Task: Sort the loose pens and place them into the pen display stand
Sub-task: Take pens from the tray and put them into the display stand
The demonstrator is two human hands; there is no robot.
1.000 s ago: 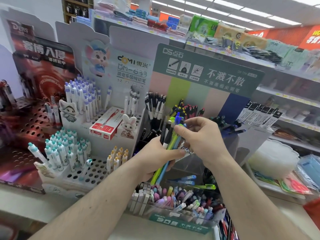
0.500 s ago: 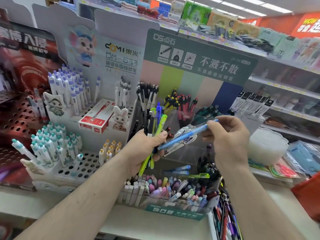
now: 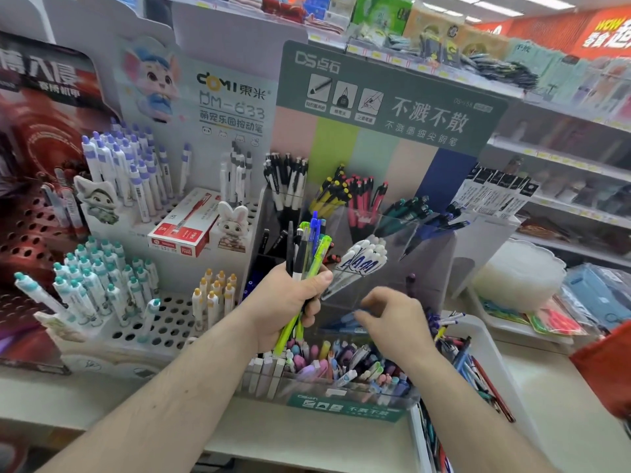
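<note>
Fanning from left hand [image 3: 290,307]: green, blue, black pens [image 3: 309,249].

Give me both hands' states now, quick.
Left hand: grips a bundle of pens, upright.
Right hand: fingers curled low at the clear display stand, over blue pens; whether it holds one cannot be told.

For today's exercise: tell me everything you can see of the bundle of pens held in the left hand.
The bundle of mixed plastic pens, lime green, blue, black and one white-barrelled, stands nearly upright, tilted slightly right. The left hand grips it round the middle; clip ends fan out above the fist, green tips poke out below. It hangs before the clear acrylic pen display stand.
</note>
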